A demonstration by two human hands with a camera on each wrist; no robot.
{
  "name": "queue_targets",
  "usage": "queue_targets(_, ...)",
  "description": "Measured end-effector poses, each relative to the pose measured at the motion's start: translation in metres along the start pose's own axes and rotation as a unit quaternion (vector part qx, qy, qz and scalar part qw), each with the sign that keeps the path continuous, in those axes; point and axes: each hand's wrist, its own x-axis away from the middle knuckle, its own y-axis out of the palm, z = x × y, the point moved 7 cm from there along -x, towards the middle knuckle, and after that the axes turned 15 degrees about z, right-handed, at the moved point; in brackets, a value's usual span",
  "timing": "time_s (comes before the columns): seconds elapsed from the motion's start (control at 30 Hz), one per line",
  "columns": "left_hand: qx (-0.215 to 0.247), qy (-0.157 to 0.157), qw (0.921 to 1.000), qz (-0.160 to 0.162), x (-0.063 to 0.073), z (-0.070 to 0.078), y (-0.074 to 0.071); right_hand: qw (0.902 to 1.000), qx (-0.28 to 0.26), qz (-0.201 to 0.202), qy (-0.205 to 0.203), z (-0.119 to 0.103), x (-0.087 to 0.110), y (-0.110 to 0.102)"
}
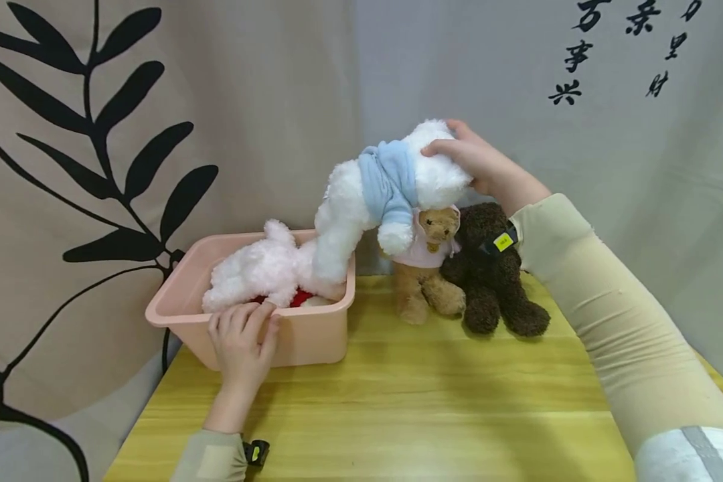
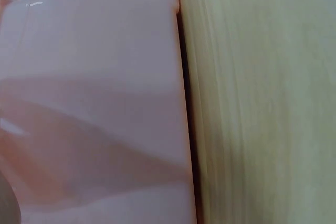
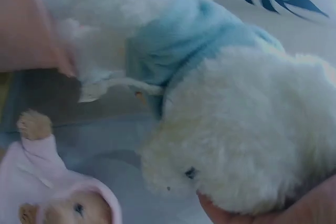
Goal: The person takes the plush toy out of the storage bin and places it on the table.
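My right hand (image 1: 476,157) grips a white teddy bear (image 1: 345,194) in a blue sweater by its head. The bear hangs sideways, its legs over the right end of a pink plastic bin (image 1: 310,338). In the right wrist view the bear's head (image 3: 247,129) shows close up, with fingers (image 3: 220,213) under it. My left hand (image 1: 241,341) holds the bin's front rim, fingers over the edge. Inside the bin lies a pale pink fluffy toy (image 1: 253,268) with something red beneath it. The left wrist view shows mostly the bin's outer wall (image 2: 105,51).
Right of the bin, a tan teddy bear (image 1: 412,294) in a pink hoodie sits on the wooden table (image 1: 428,402). Beside it leans a dark brown teddy bear (image 1: 482,308), partly behind my right wrist. A printed curtain (image 1: 265,100) hangs behind the table.
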Motion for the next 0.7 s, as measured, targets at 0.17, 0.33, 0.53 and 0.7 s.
queue_targets(0.17,-0.001,-0.001,0.9999,-0.012,-0.001,0.000,-0.002,0.9987,-0.046,0.002,-0.022,0.005,0.004,0.031)
queue_targets(0.33,-0.003,-0.002,0.9997,-0.026,0.000,0.001,-0.001,0.9964,-0.063,-0.004,-0.057,0.010,0.017,0.062)
queue_targets(0.53,0.001,-0.003,0.9999,-0.014,0.000,0.001,0.001,0.9841,0.000,-0.061,-0.167,0.010,0.040,0.088)
queue_targets(0.7,0.000,-0.002,0.9999,-0.010,0.000,-0.001,0.000,0.9270,0.115,-0.199,-0.296,0.012,0.062,0.110)
